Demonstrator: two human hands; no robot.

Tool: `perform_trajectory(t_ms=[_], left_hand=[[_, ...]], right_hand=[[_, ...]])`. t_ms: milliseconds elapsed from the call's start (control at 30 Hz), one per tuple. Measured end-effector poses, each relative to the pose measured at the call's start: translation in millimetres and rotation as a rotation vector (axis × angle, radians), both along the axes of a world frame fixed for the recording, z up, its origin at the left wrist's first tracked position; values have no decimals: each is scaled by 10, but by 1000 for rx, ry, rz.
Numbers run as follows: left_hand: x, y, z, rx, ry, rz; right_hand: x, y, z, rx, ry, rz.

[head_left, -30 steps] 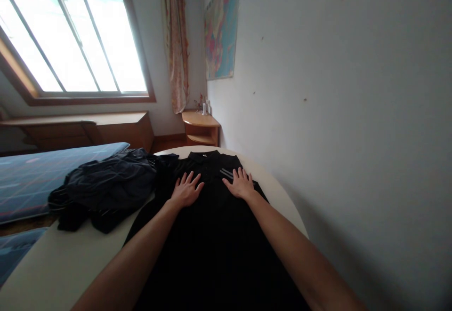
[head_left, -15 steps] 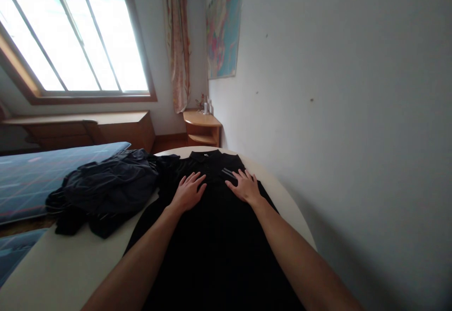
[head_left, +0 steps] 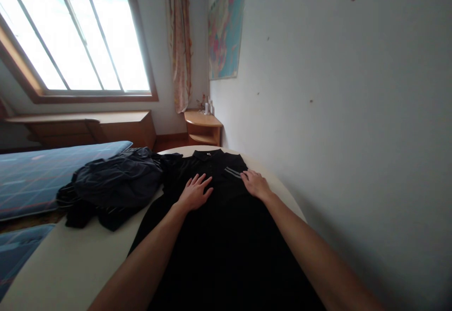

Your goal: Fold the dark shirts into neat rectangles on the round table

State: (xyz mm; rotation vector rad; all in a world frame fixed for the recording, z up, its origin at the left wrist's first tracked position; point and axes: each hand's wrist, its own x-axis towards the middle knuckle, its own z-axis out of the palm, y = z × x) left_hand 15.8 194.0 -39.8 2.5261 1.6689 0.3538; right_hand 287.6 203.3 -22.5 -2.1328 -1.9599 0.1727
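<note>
A black polo shirt (head_left: 222, 193) lies spread out flat, its collar at the far side and two grey stripes on the right of its chest. My left hand (head_left: 195, 192) rests palm down on the left of the chest, fingers spread. On the other side, my right hand (head_left: 256, 184) lies on the cloth by the right sleeve, just past the stripes, with its fingers extended and closer together. Both hands press on the fabric without any visible grip. Under the shirt is a pale round-edged table (head_left: 77, 259). The shirt's lower part merges into darkness between my forearms.
Dark crumpled clothes (head_left: 116, 179) are heaped on the table's left side, touching the shirt's left sleeve. Beyond them is a blue checked mattress (head_left: 38, 170). A white wall (head_left: 346, 160) runs close along the right. A small wooden corner stand (head_left: 203, 120) is at the back.
My right hand has slid right, from the stripes toward the sleeve, and its fingers have drawn closer together. My left hand stays on the chest. The view has shifted slightly.
</note>
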Motion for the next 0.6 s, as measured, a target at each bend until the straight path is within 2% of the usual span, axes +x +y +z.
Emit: perform_trajectory(t_ms=[100,200,333,600], left_hand=[[-8,28,-34,10,-8,-4],[-17,45,-49,14,-9,-5],[-24,43,-38,8,-11,-6],[-30,39,-45,20,-27,-6]], right_hand=[[218,-37,58,69,-65,-134],[387,-59,109,17,-75,-204],[455,-73,144,-37,-44,-188],[425,-61,187,-32,-17,-186]])
